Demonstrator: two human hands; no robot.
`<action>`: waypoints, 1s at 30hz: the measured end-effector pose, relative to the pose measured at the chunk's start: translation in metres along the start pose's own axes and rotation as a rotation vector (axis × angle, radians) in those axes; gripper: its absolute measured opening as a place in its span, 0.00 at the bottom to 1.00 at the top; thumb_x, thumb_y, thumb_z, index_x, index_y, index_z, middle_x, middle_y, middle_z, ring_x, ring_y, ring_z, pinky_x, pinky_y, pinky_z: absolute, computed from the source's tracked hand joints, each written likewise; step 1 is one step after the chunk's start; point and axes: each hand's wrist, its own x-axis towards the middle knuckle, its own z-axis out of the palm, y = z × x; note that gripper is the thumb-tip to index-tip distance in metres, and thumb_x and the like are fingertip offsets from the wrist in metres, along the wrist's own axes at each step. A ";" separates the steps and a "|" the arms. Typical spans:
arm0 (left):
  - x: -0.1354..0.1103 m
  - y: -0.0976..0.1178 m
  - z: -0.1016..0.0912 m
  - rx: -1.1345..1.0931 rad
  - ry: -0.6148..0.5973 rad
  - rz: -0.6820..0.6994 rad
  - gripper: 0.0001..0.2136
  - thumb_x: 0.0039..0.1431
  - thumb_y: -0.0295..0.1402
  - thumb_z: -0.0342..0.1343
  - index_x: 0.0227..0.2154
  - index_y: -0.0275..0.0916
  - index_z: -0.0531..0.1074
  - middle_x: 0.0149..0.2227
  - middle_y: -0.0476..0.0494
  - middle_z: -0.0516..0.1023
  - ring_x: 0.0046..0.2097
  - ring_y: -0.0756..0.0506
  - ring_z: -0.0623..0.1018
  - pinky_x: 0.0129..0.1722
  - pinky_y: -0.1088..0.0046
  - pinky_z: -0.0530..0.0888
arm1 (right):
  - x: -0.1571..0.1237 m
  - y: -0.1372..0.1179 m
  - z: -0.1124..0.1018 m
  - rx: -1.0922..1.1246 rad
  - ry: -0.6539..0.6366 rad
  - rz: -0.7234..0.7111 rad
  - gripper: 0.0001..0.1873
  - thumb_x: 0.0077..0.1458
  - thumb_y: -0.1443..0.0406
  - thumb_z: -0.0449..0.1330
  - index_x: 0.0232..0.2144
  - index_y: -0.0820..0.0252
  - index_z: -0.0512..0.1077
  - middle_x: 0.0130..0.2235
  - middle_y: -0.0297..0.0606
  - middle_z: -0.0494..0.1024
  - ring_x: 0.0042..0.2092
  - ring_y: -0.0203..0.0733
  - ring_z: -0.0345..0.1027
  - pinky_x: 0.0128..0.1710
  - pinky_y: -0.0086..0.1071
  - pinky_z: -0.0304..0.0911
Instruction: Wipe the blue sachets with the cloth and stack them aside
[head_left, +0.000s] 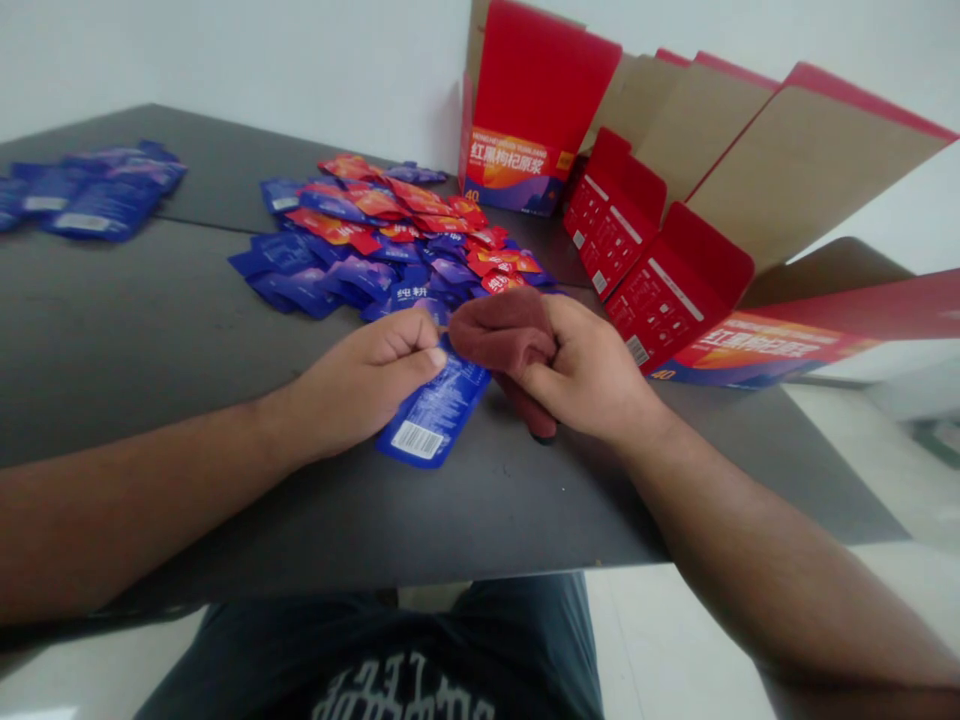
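My left hand [367,375] is closed, pinching the upper end of a blue sachet [435,412] whose barcode end rests on the dark table [150,340]. My right hand [585,375] is closed round a dark red cloth [502,330], which lies against the top of the same sachet. Just beyond both hands spreads a loose pile of blue and red sachets [390,240].
A second heap of blue sachets [90,190] lies at the far left. Opened red and brown cartons [675,200] stand and lie at the back right, one upright red box [517,150] by the wall. The table's near edge runs just above my lap.
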 end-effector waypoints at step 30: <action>0.002 0.003 0.008 -0.284 0.021 -0.153 0.11 0.62 0.33 0.60 0.28 0.40 0.64 0.21 0.54 0.62 0.19 0.53 0.61 0.18 0.78 0.60 | 0.008 0.031 0.005 0.245 0.165 0.181 0.12 0.59 0.55 0.66 0.40 0.55 0.74 0.39 0.38 0.80 0.42 0.48 0.74 0.44 0.42 0.70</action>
